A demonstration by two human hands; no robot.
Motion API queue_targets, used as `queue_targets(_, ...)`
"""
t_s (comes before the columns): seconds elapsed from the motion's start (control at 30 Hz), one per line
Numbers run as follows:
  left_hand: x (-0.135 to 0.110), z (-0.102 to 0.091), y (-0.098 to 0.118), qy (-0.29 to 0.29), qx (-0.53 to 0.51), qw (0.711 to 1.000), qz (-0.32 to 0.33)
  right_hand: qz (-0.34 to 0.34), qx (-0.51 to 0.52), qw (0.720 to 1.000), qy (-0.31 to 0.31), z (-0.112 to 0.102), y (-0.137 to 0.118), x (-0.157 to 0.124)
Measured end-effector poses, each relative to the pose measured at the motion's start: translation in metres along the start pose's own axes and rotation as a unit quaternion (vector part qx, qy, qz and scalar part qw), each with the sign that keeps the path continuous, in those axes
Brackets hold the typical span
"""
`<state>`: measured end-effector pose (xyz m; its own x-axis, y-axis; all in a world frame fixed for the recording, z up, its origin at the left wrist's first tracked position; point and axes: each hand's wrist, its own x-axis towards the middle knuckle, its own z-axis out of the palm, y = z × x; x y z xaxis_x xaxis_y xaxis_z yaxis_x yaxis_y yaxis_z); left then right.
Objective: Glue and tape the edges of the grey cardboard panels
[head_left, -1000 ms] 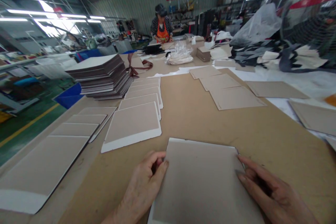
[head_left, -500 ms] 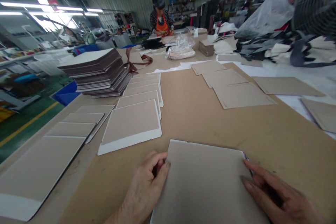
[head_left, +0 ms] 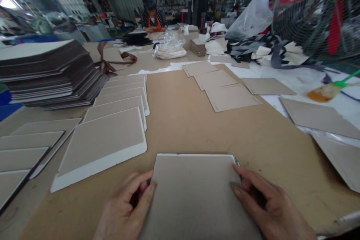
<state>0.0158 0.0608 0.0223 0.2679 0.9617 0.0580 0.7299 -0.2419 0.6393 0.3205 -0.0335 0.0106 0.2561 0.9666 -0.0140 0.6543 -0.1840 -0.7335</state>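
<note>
A flat beige panel (head_left: 197, 195) with a thin white far edge lies in front of me, its near part cut off by the frame. At its left edge, my left hand (head_left: 129, 202) is closed, thumb on top and fingers at the side. My right hand (head_left: 264, 198) pinches the opposite edge near the far right corner, where a dark layer peeks out. Left of my hands, several overlapping beige panels (head_left: 104, 142) with white borders form a row. Another row of similar panels (head_left: 22, 157) sits at the far left.
A tall stack of brown-edged boards (head_left: 53, 75) stands at the left. Beige sheets (head_left: 230, 95) lie ahead on the brown table (head_left: 174, 127), with more panels (head_left: 317, 114) at the right. Farther back are a plastic bag (head_left: 171, 45), a glue brush (head_left: 326, 92), a large fan (head_left: 317, 22) and a person (head_left: 153, 18).
My view has turned to the right, so the scene sits farther left. The panel now looks squarer to me, and both hands keep their hold on its edges.
</note>
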Motion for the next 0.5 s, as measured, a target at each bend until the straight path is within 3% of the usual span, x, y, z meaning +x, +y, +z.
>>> queue_targets(0.33, 0.001, 0.003, -0.001, 0.009, 0.017, 1.0, 0.021, 0.001, -0.009, 1.0, 0.017, -0.001, -0.005, 0.001)
queue_targets(0.5, -0.001, 0.002, 0.009, 0.011, 0.006, 1.0, 0.008, -0.005, -0.029, 0.999, 0.043, 0.005, 0.008, -0.001)
